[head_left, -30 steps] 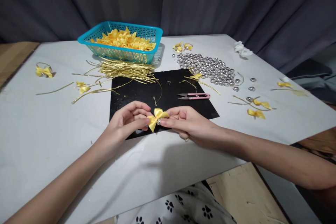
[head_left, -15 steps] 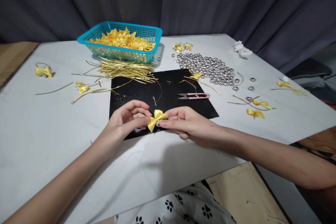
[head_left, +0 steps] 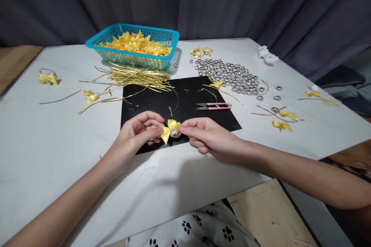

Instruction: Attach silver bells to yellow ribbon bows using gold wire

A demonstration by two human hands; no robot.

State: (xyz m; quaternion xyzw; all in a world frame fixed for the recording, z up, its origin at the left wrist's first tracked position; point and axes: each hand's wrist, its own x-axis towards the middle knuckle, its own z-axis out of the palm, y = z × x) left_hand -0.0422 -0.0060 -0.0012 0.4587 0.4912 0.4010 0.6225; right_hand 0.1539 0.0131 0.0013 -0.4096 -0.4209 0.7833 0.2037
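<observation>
A yellow ribbon bow [head_left: 172, 125] is held between my two hands above the near edge of a black mat [head_left: 188, 92]. At its lower middle sits a shiny silver bell or bead [head_left: 174, 133]; its exact kind is too small to make out. My left hand [head_left: 145, 128] pinches the bow's left side between thumb and fingers. From the other side, my right hand [head_left: 199, 133] grips the right loop with thumb and forefinger, its other fingers curled. Pink-handled thread snips [head_left: 214, 106] lie on the mat beyond my right hand.
A teal basket [head_left: 162, 61] of yellow bows stands at the back. Gold twist ties [head_left: 136, 76] are heaped before it. Silver beads [head_left: 228, 75] form a pile to the right. Loose bows [head_left: 282, 125] and ties lie at both sides of the white table [head_left: 72, 139]. Crumpled white tissue [head_left: 267, 54] sits far right.
The bow has shifted slightly left. My right thumb has moved off the silver piece to the bow's right loop, so more of the silver piece shows.
</observation>
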